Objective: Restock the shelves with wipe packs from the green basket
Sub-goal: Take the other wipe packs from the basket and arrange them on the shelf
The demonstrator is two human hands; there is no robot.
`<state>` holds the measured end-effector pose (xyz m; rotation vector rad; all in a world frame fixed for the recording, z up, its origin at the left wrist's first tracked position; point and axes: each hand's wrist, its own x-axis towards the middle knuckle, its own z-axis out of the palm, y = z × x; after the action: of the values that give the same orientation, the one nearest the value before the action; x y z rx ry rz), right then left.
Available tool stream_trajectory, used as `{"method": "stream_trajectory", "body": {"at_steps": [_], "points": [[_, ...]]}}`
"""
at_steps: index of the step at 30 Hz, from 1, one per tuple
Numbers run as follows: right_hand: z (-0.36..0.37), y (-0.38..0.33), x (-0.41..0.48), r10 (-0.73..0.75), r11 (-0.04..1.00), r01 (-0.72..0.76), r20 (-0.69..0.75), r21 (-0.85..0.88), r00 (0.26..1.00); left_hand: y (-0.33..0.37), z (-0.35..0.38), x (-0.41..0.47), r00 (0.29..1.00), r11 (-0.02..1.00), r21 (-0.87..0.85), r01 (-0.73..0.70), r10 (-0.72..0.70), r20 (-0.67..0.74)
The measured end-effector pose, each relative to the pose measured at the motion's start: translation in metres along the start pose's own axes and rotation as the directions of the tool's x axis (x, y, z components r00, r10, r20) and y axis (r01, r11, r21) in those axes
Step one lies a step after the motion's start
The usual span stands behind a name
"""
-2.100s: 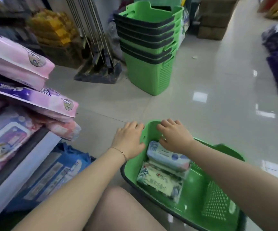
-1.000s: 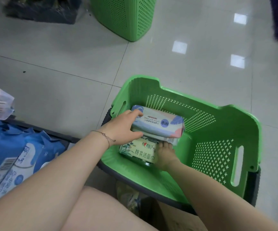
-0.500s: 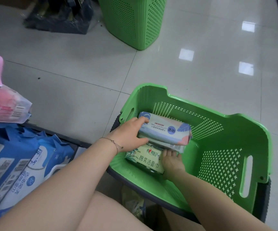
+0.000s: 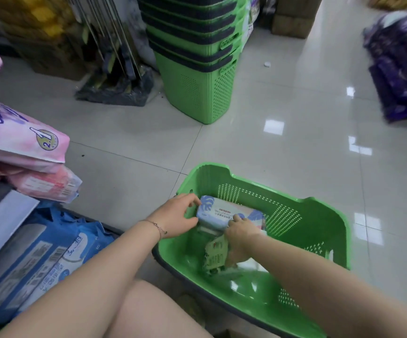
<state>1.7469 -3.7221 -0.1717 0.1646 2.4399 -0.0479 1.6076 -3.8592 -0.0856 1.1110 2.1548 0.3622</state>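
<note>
L hand [image 4: 175, 218], R hand [image 4: 240, 236] — gripping packs [image 4: 218, 214]

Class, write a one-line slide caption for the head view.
In the green basket, the left hand grips a blue-and-white wipe pack; the right hand holds the green pack.

The left hand [image 4: 175, 217] and right hand [image 4: 240, 237] are bare, with no gloves. The left forearm [image 4: 95, 272] and right forearm [image 4: 319, 272] are also bare as far up as the view reaches. A thin, fine-linked chain bracelet [image 4: 157, 228] of pale metal runs around the left wrist, and a small dark charm hangs from it at the wrist's lower edge. A bare thigh [image 4: 134, 313] shows at the bottom of the view. The right hand's fingers are too blurred to show whether they carry a ring.
</note>
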Motion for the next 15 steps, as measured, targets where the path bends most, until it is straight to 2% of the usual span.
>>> {"method": "stream_trajectory", "body": {"at_steps": [4,10,15], "points": [[-0.041,0.014,-0.032,-0.033,0.999,0.034,-0.028,0.029,0.999,0.008,-0.021,-0.023,0.997,0.996,0.048,0.073,-0.074,0.022],[-0.121,0.017,-0.077,-0.074,0.997,0.077,-0.224,0.002,0.972,0.029,-0.052,-0.068,0.995,0.981,0.167,0.100,-0.101,-0.007],[-0.189,0.004,-0.125,-0.163,0.987,0.146,-0.411,-0.073,0.897,0.043,-0.071,-0.111,0.990,0.979,0.166,0.118,-0.102,-0.101]]}}
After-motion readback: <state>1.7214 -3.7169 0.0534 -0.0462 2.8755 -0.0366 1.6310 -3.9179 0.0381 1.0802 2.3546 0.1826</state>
